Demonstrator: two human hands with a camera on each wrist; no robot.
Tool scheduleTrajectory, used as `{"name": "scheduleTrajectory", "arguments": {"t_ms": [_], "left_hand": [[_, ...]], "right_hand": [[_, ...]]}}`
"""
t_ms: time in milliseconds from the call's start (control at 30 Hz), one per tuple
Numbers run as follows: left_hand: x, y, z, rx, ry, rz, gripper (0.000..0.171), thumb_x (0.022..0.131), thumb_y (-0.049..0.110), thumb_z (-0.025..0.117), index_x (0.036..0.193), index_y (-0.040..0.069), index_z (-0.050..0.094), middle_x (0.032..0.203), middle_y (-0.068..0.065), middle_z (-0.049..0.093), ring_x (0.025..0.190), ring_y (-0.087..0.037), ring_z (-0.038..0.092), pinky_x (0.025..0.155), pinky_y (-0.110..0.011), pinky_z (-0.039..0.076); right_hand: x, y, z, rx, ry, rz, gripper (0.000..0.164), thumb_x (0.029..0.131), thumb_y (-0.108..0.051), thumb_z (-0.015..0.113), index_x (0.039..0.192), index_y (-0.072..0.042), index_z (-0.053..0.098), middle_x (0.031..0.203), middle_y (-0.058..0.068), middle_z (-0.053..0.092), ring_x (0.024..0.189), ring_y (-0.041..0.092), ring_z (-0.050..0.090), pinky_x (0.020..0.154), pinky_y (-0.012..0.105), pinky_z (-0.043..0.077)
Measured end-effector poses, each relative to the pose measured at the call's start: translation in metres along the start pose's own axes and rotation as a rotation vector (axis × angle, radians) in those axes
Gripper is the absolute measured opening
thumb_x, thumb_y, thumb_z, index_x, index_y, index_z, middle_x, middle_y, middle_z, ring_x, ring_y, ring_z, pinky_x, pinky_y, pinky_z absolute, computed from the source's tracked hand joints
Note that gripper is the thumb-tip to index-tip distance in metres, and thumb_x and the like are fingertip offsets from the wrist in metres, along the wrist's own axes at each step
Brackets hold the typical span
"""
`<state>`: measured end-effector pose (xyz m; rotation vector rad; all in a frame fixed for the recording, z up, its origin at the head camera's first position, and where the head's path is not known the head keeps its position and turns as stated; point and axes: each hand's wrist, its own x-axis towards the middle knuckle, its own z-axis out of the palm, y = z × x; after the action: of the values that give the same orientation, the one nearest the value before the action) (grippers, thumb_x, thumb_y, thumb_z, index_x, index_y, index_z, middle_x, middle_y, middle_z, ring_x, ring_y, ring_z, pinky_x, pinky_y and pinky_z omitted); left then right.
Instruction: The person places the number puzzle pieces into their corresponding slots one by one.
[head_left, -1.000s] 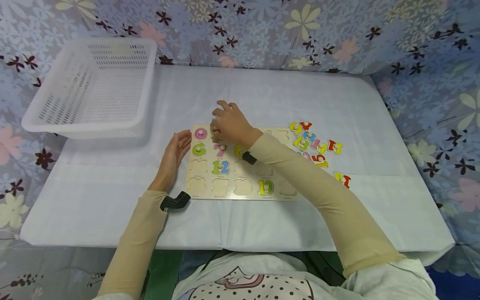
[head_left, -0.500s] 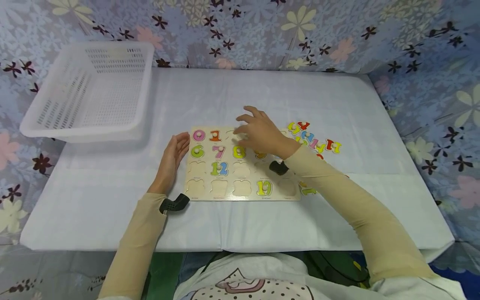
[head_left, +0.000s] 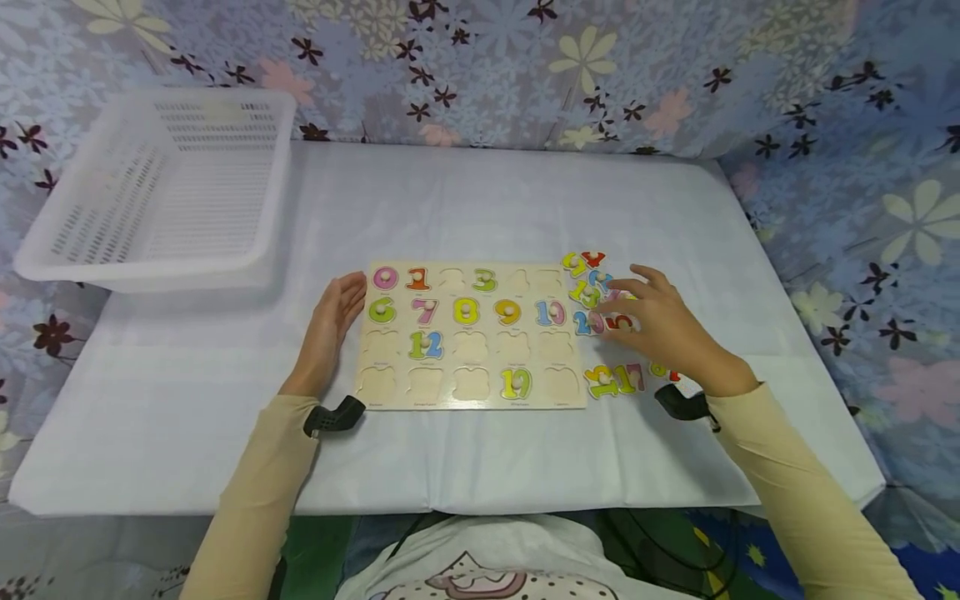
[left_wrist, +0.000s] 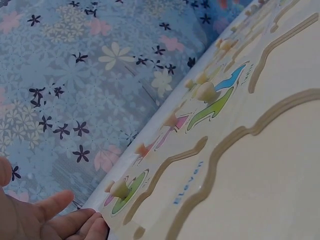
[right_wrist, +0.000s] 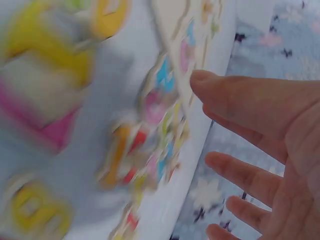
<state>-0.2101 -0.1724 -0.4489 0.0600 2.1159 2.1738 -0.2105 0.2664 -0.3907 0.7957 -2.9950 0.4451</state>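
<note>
A wooden number puzzle board (head_left: 470,346) lies on the table. Numbers such as a red 1 (head_left: 417,279), a green 3 (head_left: 485,280) and a green-and-blue 12 (head_left: 426,344) sit in its recesses. My left hand (head_left: 326,329), fingers straight, is at the board's left edge; the left wrist view shows its fingertips by the corner. Over the loose number pieces right of the board hovers my right hand (head_left: 667,333), fingers spread and holding nothing. It partly covers a red 15 (head_left: 621,322). Beside that lies a blue-and-pink 20 (head_left: 588,323). Pieces blur in the right wrist view.
A white perforated basket (head_left: 258,271) stands at the back left of the white-covered table (head_left: 480,208). More loose pieces, including a 17 (head_left: 630,377) and a yellow 5 (head_left: 573,265), lie right of the board. Floral cloth (head_left: 480,75) hangs behind.
My right hand has moved from the board's top left, across the top row, to the loose pieces at right. The 1 and 3 are uncovered. My left hand has stayed by the board.
</note>
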Motion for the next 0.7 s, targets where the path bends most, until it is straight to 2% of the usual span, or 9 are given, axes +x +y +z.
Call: {"name": "scheduleTrajectory", "arguments": {"t_ms": [133, 267, 533, 700], "left_hand": [[0.0, 0.0, -0.001, 0.0, 0.001, 0.004, 0.069, 0.104, 0.051, 0.023, 0.149, -0.001, 0.026, 0.155, -0.015, 0.026, 0.142, -0.021, 0.027, 0.116, -0.026, 0.025], [0.0, 0.001, 0.0, -0.015, 0.006, 0.006, 0.067, 0.105, 0.048, 0.023, 0.149, -0.002, 0.027, 0.155, -0.015, 0.027, 0.142, -0.021, 0.027, 0.116, -0.026, 0.025], [0.0, 0.001, 0.002, -0.029, 0.012, 0.005, 0.065, 0.105, 0.047, 0.023, 0.148, -0.002, 0.027, 0.154, -0.014, 0.029, 0.141, -0.021, 0.028, 0.116, -0.028, 0.025], [0.001, 0.001, 0.002, -0.032, 0.014, 0.002, 0.065, 0.106, 0.046, 0.023, 0.148, -0.003, 0.027, 0.154, -0.014, 0.029, 0.142, -0.021, 0.027, 0.116, -0.028, 0.024]], "right_hand": [[-0.025, 0.012, -0.004, 0.005, -0.002, 0.039, 0.038, 0.073, -0.016, 0.086, 0.108, -0.007, 0.074, 0.128, 0.024, 0.055, 0.133, 0.049, 0.025, 0.102, 0.075, 0.024], [-0.035, 0.022, -0.003, -0.005, 0.006, 0.068, 0.041, 0.072, -0.014, 0.086, 0.111, -0.005, 0.073, 0.127, 0.029, 0.054, 0.132, 0.052, 0.025, 0.102, 0.075, 0.024], [-0.027, 0.027, 0.005, -0.063, -0.046, 0.116, 0.046, 0.076, -0.015, 0.084, 0.119, -0.006, 0.069, 0.134, 0.027, 0.049, 0.136, 0.05, 0.019, 0.1, 0.075, 0.026], [-0.014, 0.022, 0.012, -0.048, -0.036, 0.074, 0.045, 0.077, -0.02, 0.084, 0.118, -0.008, 0.07, 0.131, 0.025, 0.052, 0.136, 0.048, 0.021, 0.1, 0.073, 0.027]]}}
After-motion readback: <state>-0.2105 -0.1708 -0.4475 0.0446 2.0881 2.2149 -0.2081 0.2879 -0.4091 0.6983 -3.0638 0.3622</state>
